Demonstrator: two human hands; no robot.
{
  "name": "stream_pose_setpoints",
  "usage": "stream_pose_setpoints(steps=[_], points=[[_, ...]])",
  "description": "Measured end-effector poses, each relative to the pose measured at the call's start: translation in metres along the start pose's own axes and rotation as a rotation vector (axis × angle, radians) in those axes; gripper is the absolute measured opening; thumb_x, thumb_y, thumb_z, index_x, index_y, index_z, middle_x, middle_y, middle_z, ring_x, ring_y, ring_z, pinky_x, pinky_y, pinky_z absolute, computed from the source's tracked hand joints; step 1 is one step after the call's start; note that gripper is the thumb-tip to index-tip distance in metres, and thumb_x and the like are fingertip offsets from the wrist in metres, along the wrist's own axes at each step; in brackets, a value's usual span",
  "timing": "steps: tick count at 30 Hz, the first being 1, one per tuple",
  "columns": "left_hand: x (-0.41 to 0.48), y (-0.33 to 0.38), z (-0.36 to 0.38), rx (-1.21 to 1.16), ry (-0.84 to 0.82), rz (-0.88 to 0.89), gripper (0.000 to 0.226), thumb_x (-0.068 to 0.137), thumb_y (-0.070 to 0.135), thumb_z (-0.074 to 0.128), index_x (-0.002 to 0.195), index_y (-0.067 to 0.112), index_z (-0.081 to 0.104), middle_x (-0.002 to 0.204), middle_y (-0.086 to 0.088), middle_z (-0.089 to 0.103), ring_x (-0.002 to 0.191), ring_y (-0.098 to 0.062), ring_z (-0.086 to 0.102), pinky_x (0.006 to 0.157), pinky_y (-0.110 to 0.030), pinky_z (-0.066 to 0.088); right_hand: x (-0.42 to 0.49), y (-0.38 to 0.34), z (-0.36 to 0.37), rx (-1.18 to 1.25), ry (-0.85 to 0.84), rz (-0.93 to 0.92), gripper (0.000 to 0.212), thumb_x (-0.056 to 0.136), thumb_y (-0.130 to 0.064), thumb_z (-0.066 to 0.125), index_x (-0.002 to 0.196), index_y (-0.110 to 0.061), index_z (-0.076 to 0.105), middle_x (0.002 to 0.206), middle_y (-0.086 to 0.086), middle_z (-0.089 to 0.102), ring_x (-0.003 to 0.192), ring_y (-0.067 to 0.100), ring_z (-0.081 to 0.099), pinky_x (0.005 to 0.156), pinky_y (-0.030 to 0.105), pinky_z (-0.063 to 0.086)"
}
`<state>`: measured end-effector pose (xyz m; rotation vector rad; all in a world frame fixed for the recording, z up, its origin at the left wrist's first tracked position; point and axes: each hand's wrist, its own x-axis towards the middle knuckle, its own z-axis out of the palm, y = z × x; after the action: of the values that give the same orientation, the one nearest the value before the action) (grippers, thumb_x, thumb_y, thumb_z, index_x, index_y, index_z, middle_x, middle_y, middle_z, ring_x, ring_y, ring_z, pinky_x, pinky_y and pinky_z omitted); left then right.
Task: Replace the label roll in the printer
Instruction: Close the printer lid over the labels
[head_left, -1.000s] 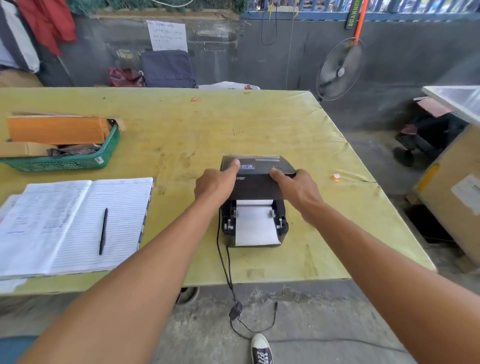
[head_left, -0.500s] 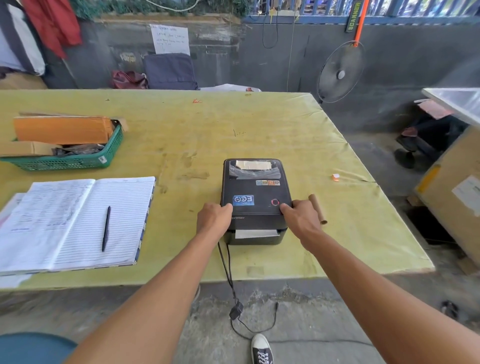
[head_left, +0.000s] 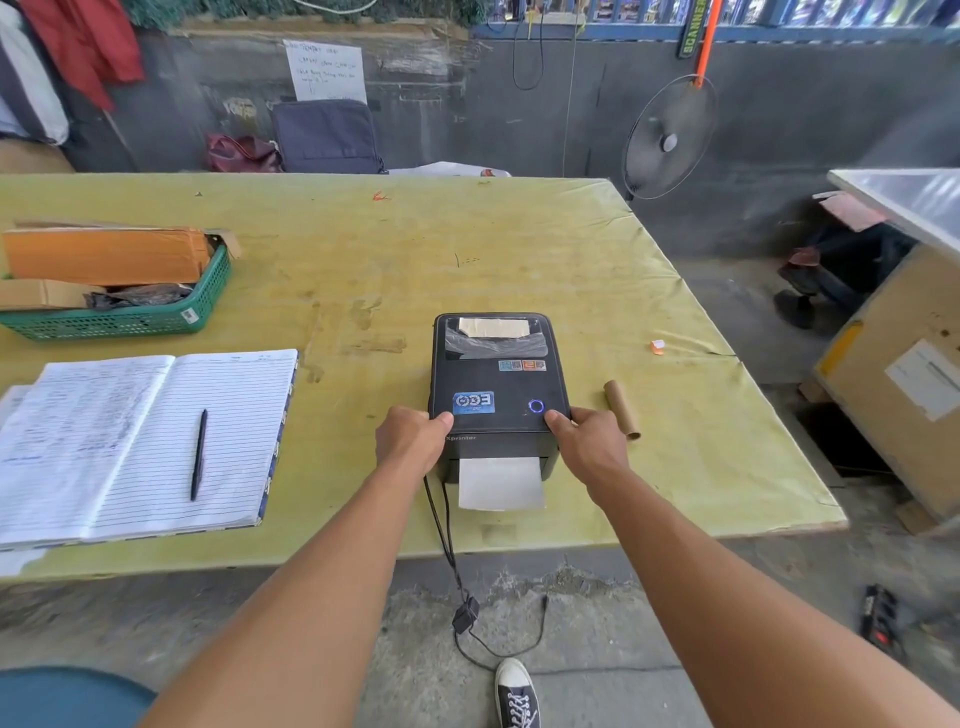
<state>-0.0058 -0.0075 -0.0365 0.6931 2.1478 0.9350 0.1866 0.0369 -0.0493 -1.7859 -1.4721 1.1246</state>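
The black label printer (head_left: 496, 379) sits on the yellow-green table (head_left: 467, 249) near its front edge, lid down, with a blue ring lit on top. A white label strip (head_left: 501, 483) sticks out of its front slot. My left hand (head_left: 410, 439) presses the lid's front left corner and my right hand (head_left: 589, 444) presses the front right corner. An empty cardboard roll core (head_left: 622, 409) lies on the table just right of my right hand.
An open ruled notebook (head_left: 130, 436) with a black pen (head_left: 198, 454) lies to the left. A green basket (head_left: 130, 317) with cardboard boxes stands at far left. The printer's cable (head_left: 447, 540) hangs over the table's front edge. A small orange scrap (head_left: 657, 346) lies right.
The lid, half raised a second ago, has come down shut. My hands slid to its front corners, the blue ring lit, and a length of white label has fed out of the front slot.
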Motion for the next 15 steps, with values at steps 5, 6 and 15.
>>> stream_pose_setpoints(steps=[5,6,15], points=[[-0.0030,-0.0031,0.0030,0.014,0.038,0.001,0.039,0.091,0.034,0.066,0.062,0.021,0.044,0.085,-0.006,0.062,0.085,-0.030,0.069,0.082,-0.039,0.054,-0.0009,0.0030,0.0035,-0.026,0.005,0.023,0.028,0.096,-0.041,0.059,0.101,-0.017,0.073,0.073,0.003,0.064,0.088,0.037,0.070,0.084,0.044,0.058],[-0.0024,-0.0023,0.0036,0.003,0.037,-0.004,0.034,0.091,0.033,0.067,0.066,0.019,0.050,0.089,-0.006,0.063,0.088,-0.031,0.069,0.084,-0.039,0.054,-0.0003,0.0035,0.0037,-0.030,0.010,0.026,0.027,0.096,-0.042,0.059,0.097,-0.019,0.071,0.076,0.004,0.065,0.089,0.037,0.070,0.085,0.044,0.057],[0.0053,0.0037,0.0020,0.015,0.002,-0.043,0.021,0.089,0.028,0.069,0.084,0.011,0.059,0.106,-0.010,0.066,0.096,-0.032,0.070,0.082,-0.034,0.053,0.0055,0.0044,0.0046,-0.057,0.000,0.052,0.024,0.096,-0.044,0.058,0.102,-0.024,0.071,0.091,0.005,0.071,0.092,0.034,0.071,0.072,0.036,0.048]])
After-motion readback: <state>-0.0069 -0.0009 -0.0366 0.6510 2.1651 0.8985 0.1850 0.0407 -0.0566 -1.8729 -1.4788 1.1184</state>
